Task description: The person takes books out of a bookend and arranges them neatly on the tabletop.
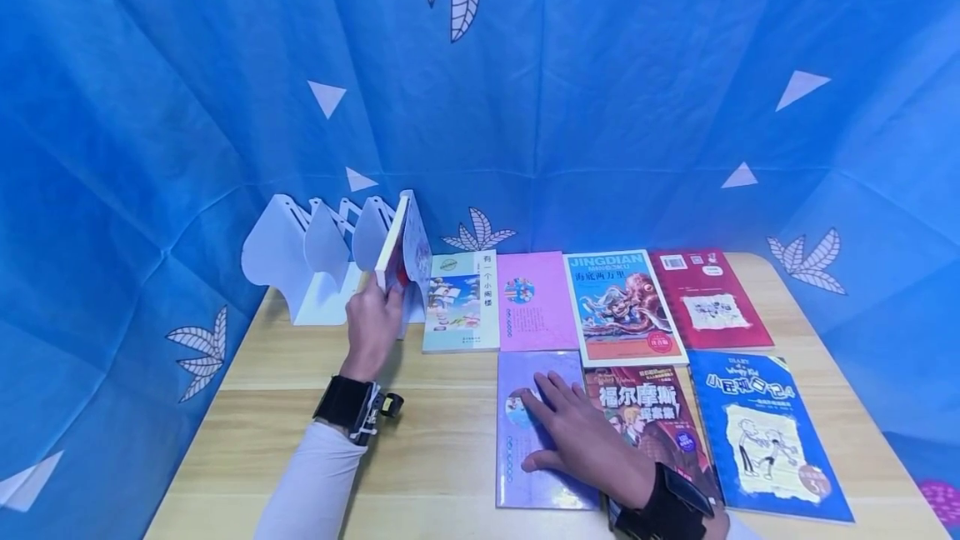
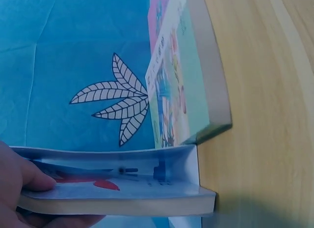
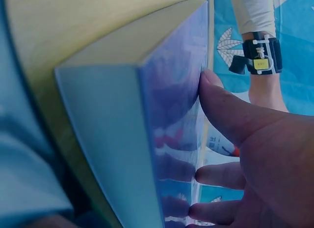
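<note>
My left hand grips a book by its near edge, thumb on the cover and fingers behind. The book stands upright in the rightmost slot of a white folding book rack, against the end panel. In the left wrist view, the thumb presses the cover above the book's pale page edge. My right hand rests with fingers spread on a purple book lying flat. In the right wrist view, its fingertips touch the glossy purple cover.
Right of the rack lie a green book with a ship, a pink book, an octopus-cover book and a red book. Nearer are a dark red book and a blue book. A blue curtain hangs behind the wooden table.
</note>
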The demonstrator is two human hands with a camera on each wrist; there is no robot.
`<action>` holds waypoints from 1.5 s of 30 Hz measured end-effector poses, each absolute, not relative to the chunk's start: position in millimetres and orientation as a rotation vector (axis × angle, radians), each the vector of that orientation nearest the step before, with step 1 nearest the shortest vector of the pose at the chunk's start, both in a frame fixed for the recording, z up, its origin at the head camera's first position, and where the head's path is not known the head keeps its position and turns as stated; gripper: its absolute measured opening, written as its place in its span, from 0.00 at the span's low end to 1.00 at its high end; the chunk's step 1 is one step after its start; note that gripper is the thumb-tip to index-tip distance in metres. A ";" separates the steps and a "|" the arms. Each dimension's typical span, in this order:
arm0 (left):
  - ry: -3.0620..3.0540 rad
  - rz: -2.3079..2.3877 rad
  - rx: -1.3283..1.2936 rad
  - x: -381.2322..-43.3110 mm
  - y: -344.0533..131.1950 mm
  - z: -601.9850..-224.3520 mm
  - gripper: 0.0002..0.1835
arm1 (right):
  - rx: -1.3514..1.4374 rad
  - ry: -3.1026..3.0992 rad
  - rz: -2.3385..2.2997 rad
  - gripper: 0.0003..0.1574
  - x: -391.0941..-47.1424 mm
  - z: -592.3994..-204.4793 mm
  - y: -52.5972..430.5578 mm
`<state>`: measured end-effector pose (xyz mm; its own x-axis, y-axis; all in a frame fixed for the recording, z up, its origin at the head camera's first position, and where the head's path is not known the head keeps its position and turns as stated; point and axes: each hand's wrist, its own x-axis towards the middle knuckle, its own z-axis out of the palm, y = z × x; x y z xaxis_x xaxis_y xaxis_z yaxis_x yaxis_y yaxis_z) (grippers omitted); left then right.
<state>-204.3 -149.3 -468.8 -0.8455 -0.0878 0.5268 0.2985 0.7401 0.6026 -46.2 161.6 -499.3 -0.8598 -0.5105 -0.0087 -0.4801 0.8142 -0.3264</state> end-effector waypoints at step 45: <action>-2.241 -0.918 -0.304 -108.4 -182.1 -406.7 0.23 | -1.039 3.086 -1.077 0.36 -65.1 -467.2 168.3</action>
<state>-108.4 -182.1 -406.7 -0.7368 -0.0411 0.6749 0.4440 0.7233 0.5288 -65.1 168.3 -467.2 -0.7788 -0.4447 0.4424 -0.6234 0.6270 -0.4672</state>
